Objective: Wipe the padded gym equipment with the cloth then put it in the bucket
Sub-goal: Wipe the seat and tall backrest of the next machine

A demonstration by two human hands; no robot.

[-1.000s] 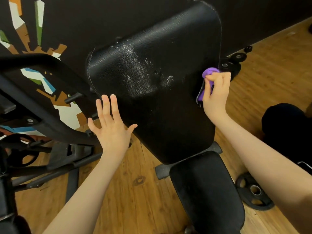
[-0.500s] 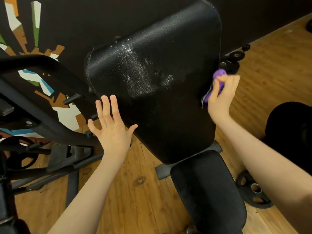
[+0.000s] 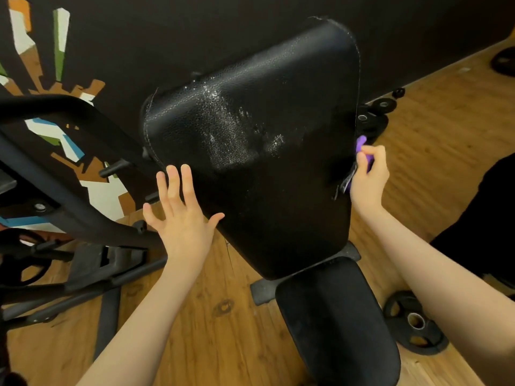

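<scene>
**Cloth at the right edge of the back pad**

The black padded back pad (image 3: 278,162) of a gym bench stands tilted up in front of a dark wall (image 3: 195,32), its wide end at the top. A shiny wet patch (image 3: 223,135) spreads across the upper left part of its surface.

The right hand (image 3: 367,174) is at the pad's right edge, about halfway down. Its fingers are curled round a purple cloth (image 3: 361,143), which pokes out above the knuckles and lies against the edge seam. A strip of the cloth also shows below the hand, next to the pad.

The left hand (image 3: 181,215) is spread wide, fingers straight and apart, holding nothing. It is at the pad's lower left edge, the thumb reaching over the black surface; whether the palm presses on the pad I cannot tell.

Below the back pad sits the black seat pad (image 3: 337,324). A weight plate (image 3: 415,327) lies flat on the wooden floor (image 3: 211,344) just right of the seat, and more plates (image 3: 373,121) lie near the wall behind the cloth. A black machine frame (image 3: 69,190) stands to the left, before a coloured wall painting (image 3: 61,43).
</scene>
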